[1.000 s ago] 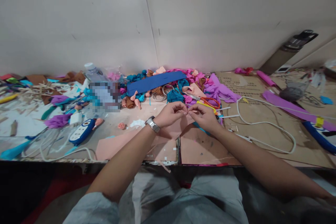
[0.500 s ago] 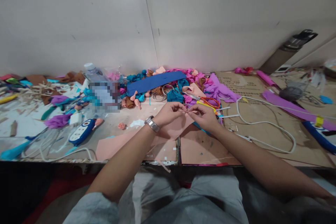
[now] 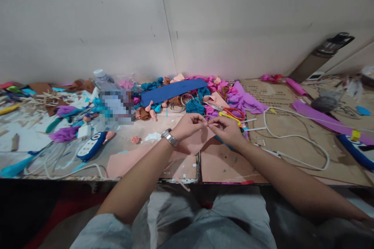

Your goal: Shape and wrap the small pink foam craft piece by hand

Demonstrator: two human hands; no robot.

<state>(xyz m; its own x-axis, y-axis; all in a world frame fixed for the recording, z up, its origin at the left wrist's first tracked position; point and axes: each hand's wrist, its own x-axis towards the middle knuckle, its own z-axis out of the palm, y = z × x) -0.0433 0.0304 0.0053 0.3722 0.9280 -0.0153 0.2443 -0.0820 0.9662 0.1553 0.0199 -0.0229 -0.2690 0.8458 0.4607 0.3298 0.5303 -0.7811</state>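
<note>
- A flat blue strip (image 3: 174, 92) lies on a pile near the wall, and the other things are placed from it.
- The left hand (image 3: 191, 127) is nearer the person than the blue strip and a bit to its right. Its thumb and finger are pinched on a thin pink piece (image 3: 207, 124).
- The right hand (image 3: 227, 129) is farther right of the blue strip. It pinches the same thin pink piece, so the two hands almost meet.
- The thin pink piece is nearer the person than the right end of the blue strip. It seems to run side to side, from one hand to the other. Fingers hide much of it, so its ends are hard to tell.
- One clear bottle (image 3: 106, 83) with a white cap is left of the blue strip. Part of it is blurred, and what is in it cannot be told.
- One dark flask (image 3: 317, 61) leans far to the right of the blue strip. Its lid is on and its inside is hidden.
- There are two blue and white boxes: one (image 3: 91, 147) left of the blue strip, one (image 3: 356, 152) far to its right. Both are nearer the person.
- One pair of scissors with orange handles (image 3: 233, 110) and one yellow handle (image 3: 229, 117) are just right of the blue strip.
- One pink sheet (image 3: 187, 148) lies on the table (image 3: 122, 136), nearer the person than the blue strip.
- One watch (image 3: 169, 137) is on the left wrist.
</note>
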